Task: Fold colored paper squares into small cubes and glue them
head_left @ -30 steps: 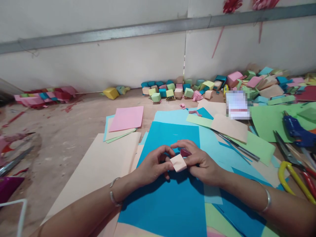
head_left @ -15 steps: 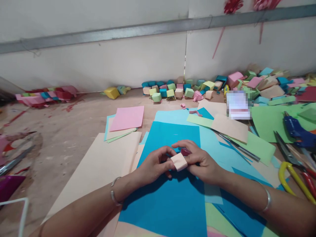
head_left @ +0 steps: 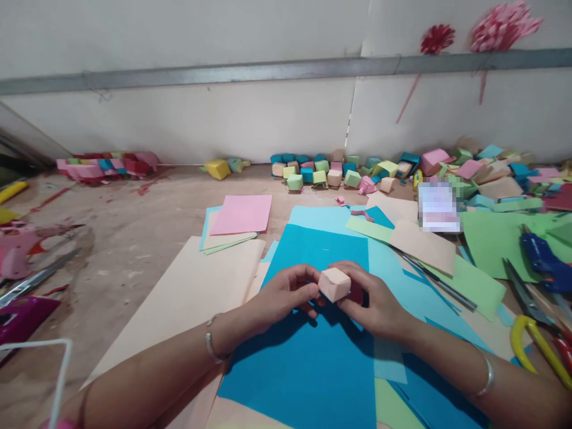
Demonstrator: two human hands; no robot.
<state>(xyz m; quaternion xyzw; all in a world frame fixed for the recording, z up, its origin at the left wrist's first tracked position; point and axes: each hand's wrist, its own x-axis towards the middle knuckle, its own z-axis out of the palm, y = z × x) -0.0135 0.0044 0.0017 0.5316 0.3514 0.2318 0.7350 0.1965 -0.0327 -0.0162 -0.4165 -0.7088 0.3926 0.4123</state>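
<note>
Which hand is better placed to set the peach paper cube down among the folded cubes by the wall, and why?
Probably the right hand: it cradles more of the peach paper cube, and the folded cubes lie ahead and to its side. The left hand only pinches the cube's left edge.

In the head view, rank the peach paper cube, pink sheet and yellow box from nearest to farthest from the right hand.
1. peach paper cube, held by the right hand.
2. pink sheet, ahead to the left.
3. yellow box, farther left, by the wall.
</note>
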